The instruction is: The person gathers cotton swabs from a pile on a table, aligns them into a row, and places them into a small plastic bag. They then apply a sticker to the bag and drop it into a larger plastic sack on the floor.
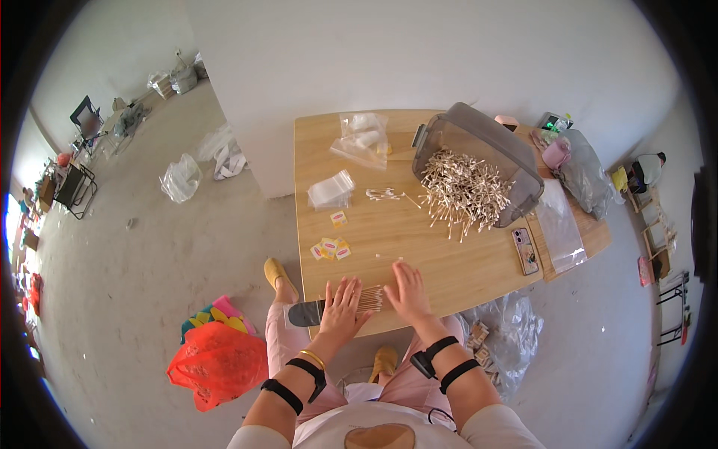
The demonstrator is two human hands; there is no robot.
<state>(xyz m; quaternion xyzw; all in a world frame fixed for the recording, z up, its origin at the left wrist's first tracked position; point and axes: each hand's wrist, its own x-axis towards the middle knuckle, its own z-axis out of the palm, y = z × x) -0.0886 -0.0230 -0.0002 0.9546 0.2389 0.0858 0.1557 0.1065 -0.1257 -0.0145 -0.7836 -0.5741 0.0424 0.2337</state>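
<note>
My left hand (342,310) lies flat with its fingers stretched out across a row of cotton swabs (370,299) at the table's near edge. A flat dark strip with a rounded end (304,313) sticks out to the left from under that hand; the part beneath the palm is hidden. At the right ends of the swabs is my right hand (408,293), open, its fingers extended and holding nothing. Farther back, a grey translucent bin (482,123) is tipped on its side, and a big heap of cotton swabs (465,191) spills from its mouth onto the tabletop.
Clear plastic bags (331,189), yellow-and-white labels (330,248) and a few loose swabs (383,194) lie on the wooden table (419,269). A phone (525,251) and a plastic sheet (561,232) are at right. A red bag (217,367) stands on the floor at left.
</note>
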